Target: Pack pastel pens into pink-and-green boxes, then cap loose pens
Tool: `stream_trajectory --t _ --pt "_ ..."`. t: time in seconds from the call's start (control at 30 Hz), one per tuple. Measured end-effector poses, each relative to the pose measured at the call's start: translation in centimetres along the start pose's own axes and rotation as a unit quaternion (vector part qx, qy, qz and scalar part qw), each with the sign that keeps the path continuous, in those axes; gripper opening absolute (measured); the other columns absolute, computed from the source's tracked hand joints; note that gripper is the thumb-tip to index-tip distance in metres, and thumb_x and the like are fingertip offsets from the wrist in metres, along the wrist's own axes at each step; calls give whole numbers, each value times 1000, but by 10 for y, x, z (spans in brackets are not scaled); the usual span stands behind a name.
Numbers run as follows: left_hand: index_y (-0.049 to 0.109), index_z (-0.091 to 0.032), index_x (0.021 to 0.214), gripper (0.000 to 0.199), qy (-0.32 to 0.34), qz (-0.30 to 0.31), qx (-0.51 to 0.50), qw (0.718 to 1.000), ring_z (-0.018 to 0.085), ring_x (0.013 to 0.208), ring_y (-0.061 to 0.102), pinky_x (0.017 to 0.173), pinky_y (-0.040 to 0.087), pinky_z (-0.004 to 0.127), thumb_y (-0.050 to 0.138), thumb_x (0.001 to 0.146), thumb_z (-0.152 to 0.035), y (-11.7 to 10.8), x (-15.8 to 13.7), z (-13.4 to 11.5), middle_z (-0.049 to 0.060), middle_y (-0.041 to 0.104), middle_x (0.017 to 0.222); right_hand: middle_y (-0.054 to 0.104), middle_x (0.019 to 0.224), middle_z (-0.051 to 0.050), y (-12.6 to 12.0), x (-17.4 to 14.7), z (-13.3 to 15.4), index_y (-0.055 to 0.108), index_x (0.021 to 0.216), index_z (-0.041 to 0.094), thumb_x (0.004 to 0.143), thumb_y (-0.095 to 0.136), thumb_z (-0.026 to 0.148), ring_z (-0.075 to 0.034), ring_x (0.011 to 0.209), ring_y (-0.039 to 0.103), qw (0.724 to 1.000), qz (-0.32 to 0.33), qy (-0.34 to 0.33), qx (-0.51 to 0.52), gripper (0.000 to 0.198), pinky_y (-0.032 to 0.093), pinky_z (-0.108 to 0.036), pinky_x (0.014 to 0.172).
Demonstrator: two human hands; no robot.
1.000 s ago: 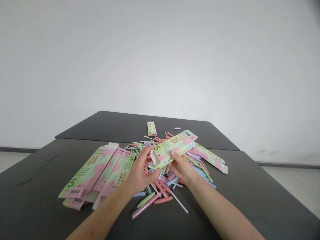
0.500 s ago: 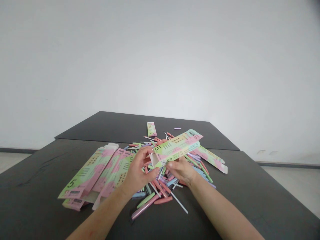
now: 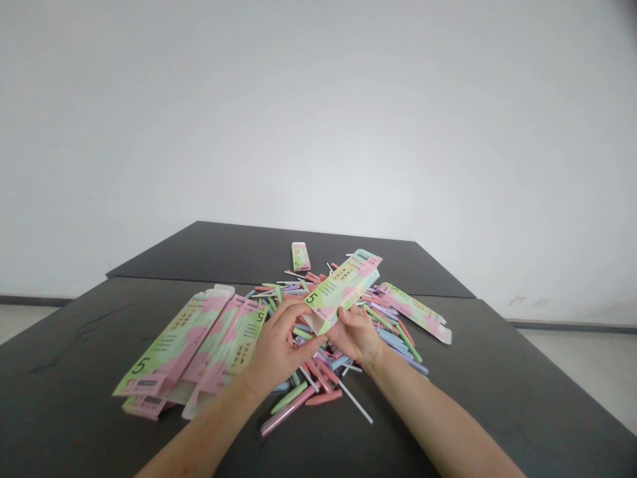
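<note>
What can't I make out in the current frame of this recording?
All in head view:
Anything deep inside the held box: its walls hide it.
Its fine print: too small and blurred.
Right hand, most fingers: behind held box.
Some pens: behind held box, right hand, left hand.
Forearms: cut by the bottom edge.

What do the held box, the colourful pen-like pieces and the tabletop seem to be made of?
Held box: likely thin printed card, with crisp folds and a pale inner side at its open end.
Pen-like pieces: probably smooth plastic; they're evenly coloured, some with slight shine.
Tabletop: dark, mostly matt with faint marks; perhaps laminate or painted board, I can't tell.
</note>
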State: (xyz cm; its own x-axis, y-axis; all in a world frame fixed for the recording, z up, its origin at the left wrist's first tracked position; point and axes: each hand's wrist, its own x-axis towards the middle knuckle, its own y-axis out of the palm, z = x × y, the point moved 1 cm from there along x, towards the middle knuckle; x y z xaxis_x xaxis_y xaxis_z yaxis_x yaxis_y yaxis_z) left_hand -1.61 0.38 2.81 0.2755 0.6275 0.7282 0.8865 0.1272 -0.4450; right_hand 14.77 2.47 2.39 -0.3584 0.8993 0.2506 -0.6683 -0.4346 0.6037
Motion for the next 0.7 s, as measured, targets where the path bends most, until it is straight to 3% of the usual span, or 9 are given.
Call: stream_trajectory --t 0.37,0.7 --pt "59 -19 88 8 13 2 19 1000 21 94 53 84 47 36 57 82 -13 11 0 -25 7 51 98 71 110 -9 -1 1 -2 62 119 21 68 74 39 -30 115 60 999 -29 -5 14 56 47 -50 98" --pt "61 -20 81 10 -36 3 -39 999 19 90 54 80 48 32 56 86 -13 12 -2 -11 5 51 96 72 108 -9 -6 0 4 64 115 21 67 71 34 -31 117 59 1000 -16 13 -6 50 46 -51 99"
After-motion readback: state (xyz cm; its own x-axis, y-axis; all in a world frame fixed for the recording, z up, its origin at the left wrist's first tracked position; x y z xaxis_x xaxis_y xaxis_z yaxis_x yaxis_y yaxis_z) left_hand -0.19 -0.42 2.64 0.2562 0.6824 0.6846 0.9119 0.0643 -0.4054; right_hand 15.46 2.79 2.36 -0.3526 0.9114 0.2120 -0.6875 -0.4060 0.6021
